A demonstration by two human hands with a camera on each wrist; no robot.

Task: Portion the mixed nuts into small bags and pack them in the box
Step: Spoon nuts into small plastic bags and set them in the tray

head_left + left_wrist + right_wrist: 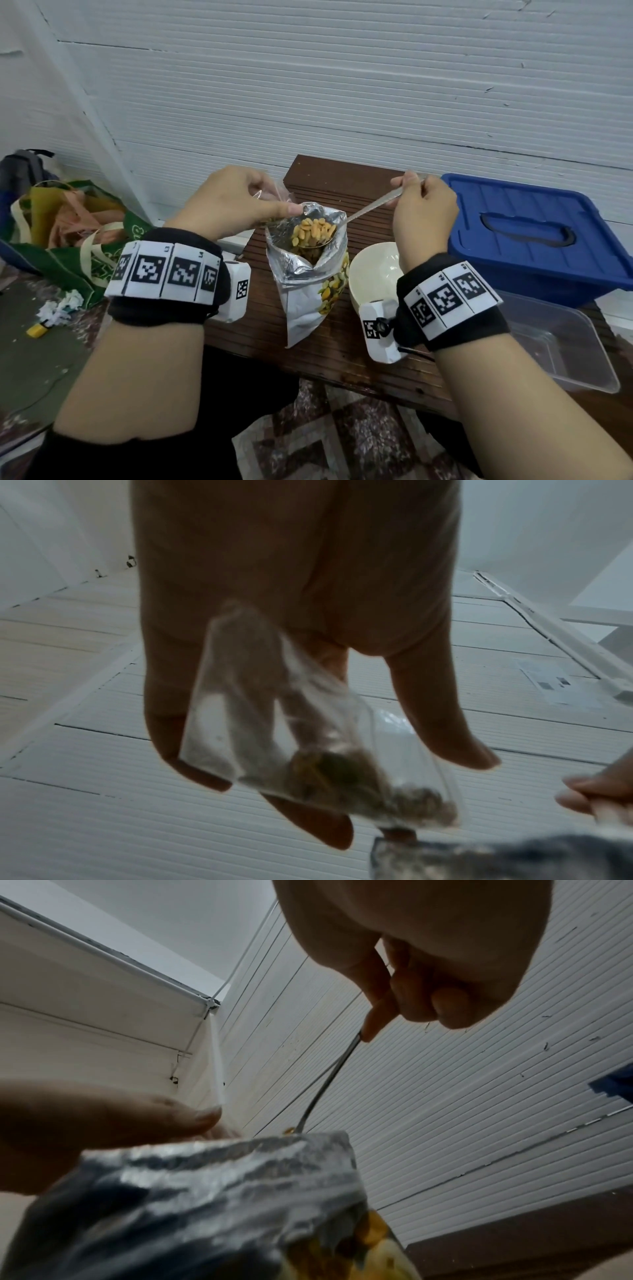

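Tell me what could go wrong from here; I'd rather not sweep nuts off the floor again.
The spoon in the right hand is heaped with nuts; tilting it on the way across could spill some. The small clear bag hangs limp from the left hand, its mouth not visibly held wide, so the pour may miss. The tall foil nut bag stands unsupported and might tip if nudged.
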